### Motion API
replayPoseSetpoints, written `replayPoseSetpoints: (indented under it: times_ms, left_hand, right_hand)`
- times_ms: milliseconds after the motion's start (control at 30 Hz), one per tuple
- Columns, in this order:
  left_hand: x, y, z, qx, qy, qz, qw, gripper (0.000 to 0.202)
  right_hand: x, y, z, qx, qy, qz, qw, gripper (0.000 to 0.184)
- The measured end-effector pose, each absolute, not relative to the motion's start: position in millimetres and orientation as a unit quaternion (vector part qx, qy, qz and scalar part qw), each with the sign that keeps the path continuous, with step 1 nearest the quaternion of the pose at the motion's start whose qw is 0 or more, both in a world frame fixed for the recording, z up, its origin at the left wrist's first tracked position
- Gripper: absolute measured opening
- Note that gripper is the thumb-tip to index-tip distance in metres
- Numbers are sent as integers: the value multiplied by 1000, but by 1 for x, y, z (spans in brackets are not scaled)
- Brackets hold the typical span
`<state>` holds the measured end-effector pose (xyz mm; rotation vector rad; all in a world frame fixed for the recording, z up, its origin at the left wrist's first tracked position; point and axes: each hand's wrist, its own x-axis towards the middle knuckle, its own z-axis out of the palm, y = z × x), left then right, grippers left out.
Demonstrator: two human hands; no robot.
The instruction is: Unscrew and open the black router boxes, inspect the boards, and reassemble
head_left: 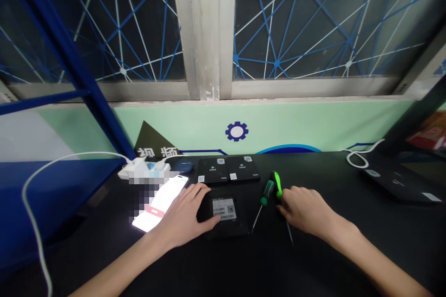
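Observation:
A flat black device (240, 228) with a white printed label (224, 209) lies on the dark table in front of me. My left hand (188, 213) rests at its left side, thumb stretched out onto the label's lower edge and fingers reaching toward the far left corner. To the right, my right hand (303, 209) is closed on a screwdriver (277, 184) with a bright green handle. Its thin shaft shows below the fingers, pointing down toward the table. Between this hand and the device lies a second screwdriver (267, 193) with a dark green handle.
Two black boxes (213, 170) lie side by side behind the device. At the left are a lit phone (162, 202) and a white power strip (144, 169) with cables. A larger black device (397, 185) lies at the right. Behind the table rises a green wall (285, 125).

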<state>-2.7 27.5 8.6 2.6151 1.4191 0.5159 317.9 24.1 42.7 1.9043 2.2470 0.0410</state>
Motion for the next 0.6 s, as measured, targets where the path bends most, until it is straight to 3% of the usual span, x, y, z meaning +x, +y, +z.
replayPoseSetpoints:
  times_ms: [200, 400, 500, 600]
  left_hand:
    - [-4, 29, 7, 860, 476, 177, 50, 65]
    - [-4, 30, 8, 850, 488, 178, 89, 63]
    - [-5, 30, 8, 844, 490, 190, 109, 62]
    - [-4, 30, 9, 831, 501, 195, 144, 61]
  right_hand:
    - [320, 26, 43, 633, 772, 19, 55, 24]
    - [309, 25, 47, 618, 780, 42, -89, 45]
    - [300, 24, 43, 573, 802, 10, -169, 41]
    - [293, 23, 36, 505, 836, -22, -216, 26]
